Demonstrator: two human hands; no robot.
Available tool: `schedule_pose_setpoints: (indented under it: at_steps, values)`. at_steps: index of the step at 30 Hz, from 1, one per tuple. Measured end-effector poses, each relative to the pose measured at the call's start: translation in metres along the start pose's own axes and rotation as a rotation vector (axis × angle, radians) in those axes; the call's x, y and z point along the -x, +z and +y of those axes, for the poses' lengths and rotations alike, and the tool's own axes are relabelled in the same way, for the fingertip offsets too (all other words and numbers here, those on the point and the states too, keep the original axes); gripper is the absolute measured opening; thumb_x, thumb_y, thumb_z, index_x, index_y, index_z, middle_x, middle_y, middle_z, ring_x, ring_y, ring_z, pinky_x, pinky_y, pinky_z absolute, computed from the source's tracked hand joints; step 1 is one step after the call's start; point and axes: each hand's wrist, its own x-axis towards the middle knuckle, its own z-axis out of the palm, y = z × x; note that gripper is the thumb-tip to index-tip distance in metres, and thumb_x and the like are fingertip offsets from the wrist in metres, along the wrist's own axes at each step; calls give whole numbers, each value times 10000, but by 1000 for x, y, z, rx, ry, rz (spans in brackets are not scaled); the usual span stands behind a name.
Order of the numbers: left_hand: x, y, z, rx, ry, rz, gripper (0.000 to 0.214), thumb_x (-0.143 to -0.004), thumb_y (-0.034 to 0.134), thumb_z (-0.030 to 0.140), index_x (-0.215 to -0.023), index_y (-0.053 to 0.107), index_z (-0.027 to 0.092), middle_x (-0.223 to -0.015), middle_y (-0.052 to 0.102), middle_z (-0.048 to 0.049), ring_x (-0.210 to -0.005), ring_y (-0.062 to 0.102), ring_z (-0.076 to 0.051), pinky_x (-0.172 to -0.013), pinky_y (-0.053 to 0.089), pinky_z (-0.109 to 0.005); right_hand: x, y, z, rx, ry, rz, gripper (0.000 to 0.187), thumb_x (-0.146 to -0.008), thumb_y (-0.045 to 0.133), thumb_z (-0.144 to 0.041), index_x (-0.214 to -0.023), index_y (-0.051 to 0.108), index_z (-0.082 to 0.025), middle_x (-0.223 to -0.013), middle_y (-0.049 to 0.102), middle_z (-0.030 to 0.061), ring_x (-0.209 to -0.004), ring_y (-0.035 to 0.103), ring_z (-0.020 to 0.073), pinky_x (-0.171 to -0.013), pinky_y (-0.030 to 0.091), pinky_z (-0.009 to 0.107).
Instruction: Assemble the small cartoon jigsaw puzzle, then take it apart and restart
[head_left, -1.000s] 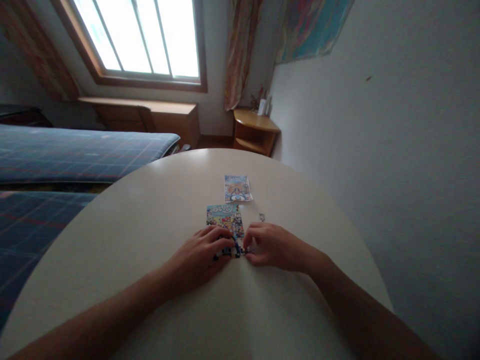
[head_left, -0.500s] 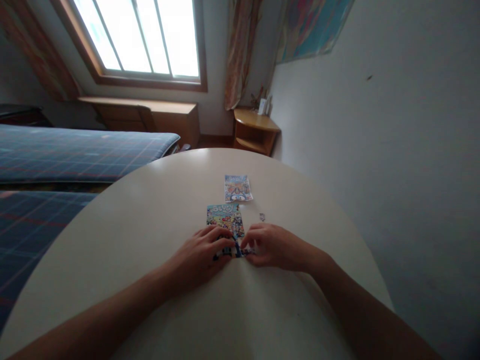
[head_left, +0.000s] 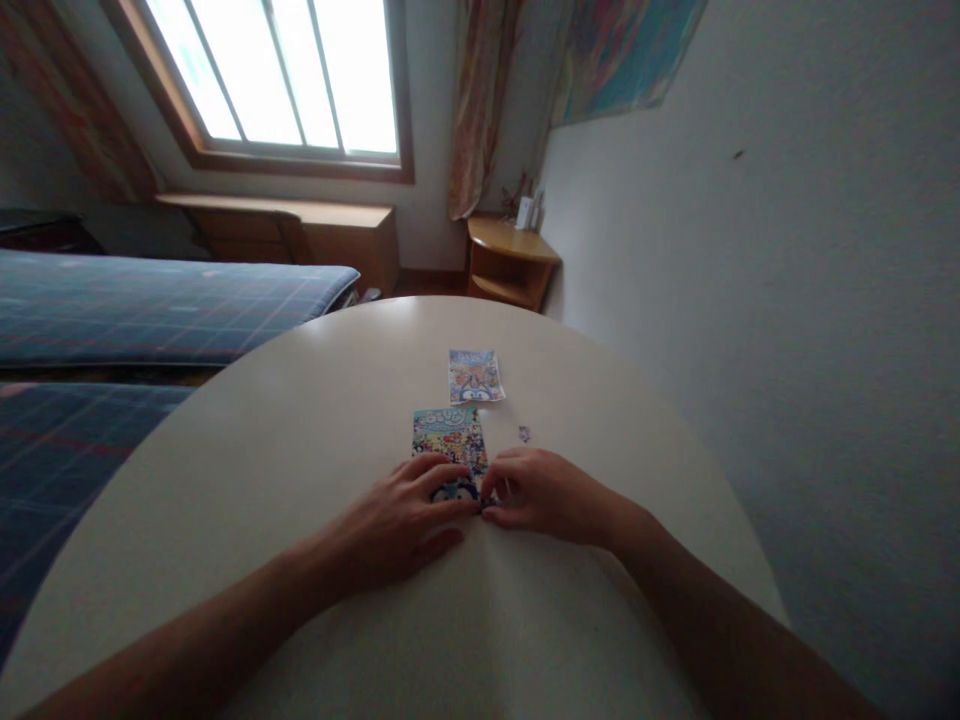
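A colourful cartoon jigsaw puzzle (head_left: 448,432) with a "Bluey" title lies flat on the round white table (head_left: 315,380). My left hand (head_left: 416,505) rests over its lower left part, fingers spread and index finger reaching to the lower right corner. At that corner, my right hand (head_left: 529,488) has its thumb and fingers curled together on a small puzzle piece, mostly hidden by the fingers. Just beyond the right hand lies one loose puzzle piece (head_left: 524,434). Behind the puzzle is a creased picture sheet (head_left: 475,377) with a similar print.
A plaid mattress (head_left: 165,305) stands beyond the table's left edge. The white wall (head_left: 750,300) runs along the right. At the back are a wooden desk (head_left: 345,215) under the window and a small corner shelf (head_left: 510,240) with items on top.
My left hand has shifted slightly, its index finger moving right and down to the corner and its thumb drawn back toward me. The right fingers have moved slightly left, against the puzzle's edge.
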Motion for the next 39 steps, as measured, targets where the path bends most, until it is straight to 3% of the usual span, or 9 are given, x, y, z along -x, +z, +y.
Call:
schedule_pose_setpoints:
  at_steps: [12, 19, 22, 26, 30, 34, 39]
  values:
    - [-1, -5, 2, -153, 48, -87, 350, -941, 558, 369, -1277, 586, 277, -1354, 559, -107, -1229, 517, -339, -970, 511, -547, 15, -26, 8, -74, 122, -124, 226, -763, 770, -322, -938, 715, -190, -888, 690, 36, -783, 606, 163, -703, 438, 262]
    - [-1, -5, 3, -153, 44, -77, 357, -930, 576, 381, -1273, 584, 284, -1355, 558, -97, -1231, 514, -333, -964, 513, -542, 16, -34, 6, -82, 123, -163, 142, -798, 737, -288, -902, 726, -190, -889, 675, 39, -795, 604, 163, -725, 451, 266]
    - [-1, -6, 3, -143, 47, -74, 360, -934, 569, 384, -1278, 582, 279, -1351, 562, -102, -1235, 512, -335, -970, 509, -541, 17, -37, 17, -2, 217, -34, 164, -838, 681, -295, -948, 716, -179, -879, 665, 51, -778, 599, 170, -717, 456, 278]
    - [0, -5, 2, -144, 50, -87, 366, -940, 555, 398, -1285, 582, 279, -1365, 556, -111, -1243, 508, -349, -962, 510, -555, 13, -35, 38, 147, 317, 215, 243, -883, 613, -307, -1071, 690, -173, -1033, 655, 93, -874, 612, 190, -793, 463, 302]
    - [0, -5, 2, -138, 48, -73, 372, -938, 563, 397, -1293, 581, 284, -1369, 551, -106, -1251, 505, -340, -981, 500, -548, 6, -28, 47, 165, 326, 256, 276, -878, 622, -311, -1106, 695, -174, -1083, 642, 108, -907, 619, 195, -829, 463, 297]
    - [-1, -5, 3, -136, 49, -87, 373, -944, 553, 396, -1296, 579, 275, -1369, 552, -111, -1259, 500, -352, -972, 503, -560, 0, -24, 49, 130, 327, 302, 204, -851, 639, -283, -1007, 724, -183, -995, 639, 92, -891, 606, 197, -835, 457, 303]
    - [-1, -6, 3, -136, 46, -78, 376, -939, 562, 405, -1294, 578, 281, -1372, 553, -104, -1260, 499, -343, -975, 504, -554, -1, -24, 50, 75, 340, 252, 165, -758, 693, -260, -890, 711, -161, -976, 633, 93, -891, 588, 205, -834, 450, 316]
